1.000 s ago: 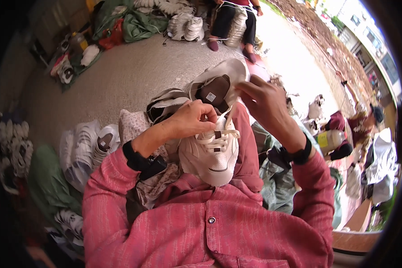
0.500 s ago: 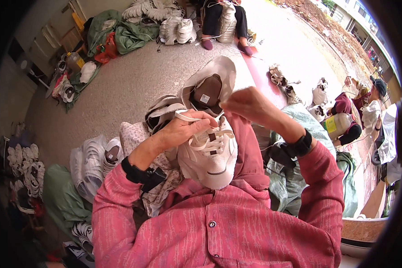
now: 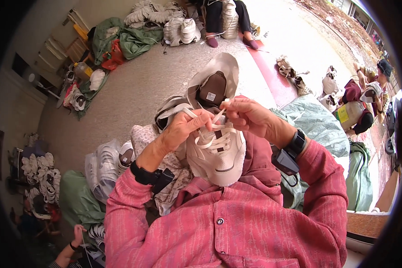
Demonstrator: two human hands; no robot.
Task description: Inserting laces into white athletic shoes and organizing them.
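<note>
A cream sneaker [image 3: 228, 174] rests on my lap, toe toward me. Its wide opening shows a brown lining with a small white label. White shoelace [image 3: 218, 144] crosses the front in loose rows. My left hand [image 3: 188, 126] is closed in a pinch on the lace at the left of the throat. Just opposite, my right hand [image 3: 251, 117] pinches a stretch of the same lace, fingertips close together near the top eyelets. Another sneaker [image 3: 169, 107] lies beside it, partly hidden behind my left hand.
Bagged white shoes [image 3: 103, 167] and a green sack [image 3: 78, 192] stand at my left. A pale green sheet [image 3: 319, 123] lies at right. Co-workers sit at the far side and right; another person's hand [image 3: 77, 234] shows at lower left. Shoe piles [image 3: 183, 31] line the far wall.
My right hand has turned and come lower, showing its curled fingers, with a lace stretch now visible between both hands. The view has shifted slightly, and a co-worker's arm has appeared at lower left.
</note>
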